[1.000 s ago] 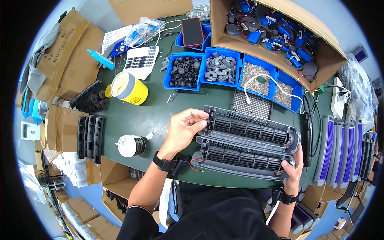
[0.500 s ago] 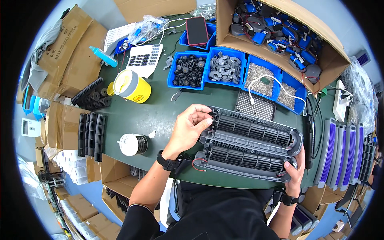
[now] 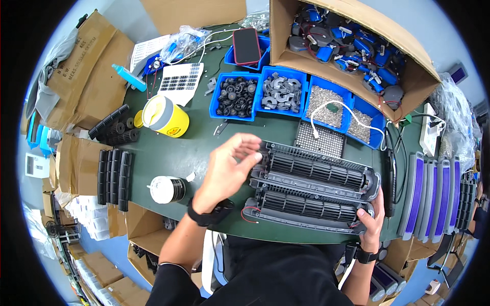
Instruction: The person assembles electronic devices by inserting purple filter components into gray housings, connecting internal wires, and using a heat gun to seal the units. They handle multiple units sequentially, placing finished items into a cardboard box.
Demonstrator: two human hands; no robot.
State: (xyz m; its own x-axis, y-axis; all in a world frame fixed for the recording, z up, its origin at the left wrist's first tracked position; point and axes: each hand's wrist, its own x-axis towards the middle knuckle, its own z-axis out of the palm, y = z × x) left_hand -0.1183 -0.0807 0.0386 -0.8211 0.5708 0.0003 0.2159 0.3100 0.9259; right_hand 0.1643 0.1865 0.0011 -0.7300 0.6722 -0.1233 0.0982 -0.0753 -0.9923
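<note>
Two long grey plastic housings lie side by side on the green table, each with a black ribbed roller along its length. The far housing (image 3: 307, 180) and the near housing (image 3: 301, 217) slant slightly down to the right. My right hand (image 3: 371, 220) grips their right ends, its thumb on top of the near one. At the far housing's left end is my left hand (image 3: 228, 166), thumb and fingers apart, nothing visible between them. From the near housing's left end a thin red wire (image 3: 244, 214) loops out onto the table.
Blue bins hold black round parts (image 3: 236, 97), grey clips (image 3: 280, 92) and screws (image 3: 326, 106). Behind them stands a cardboard box (image 3: 357, 61) of blue-and-grey motors. A yellow-grey tub (image 3: 166, 116), a white-topped jar (image 3: 167, 189) and black rollers (image 3: 113, 178) are at left; purple-grey parts (image 3: 412, 196) stand at right.
My left hand has drawn back left from the far housing's end, and its fingers have straightened and parted. My right hand keeps its grip. The whole view has shifted slightly.
</note>
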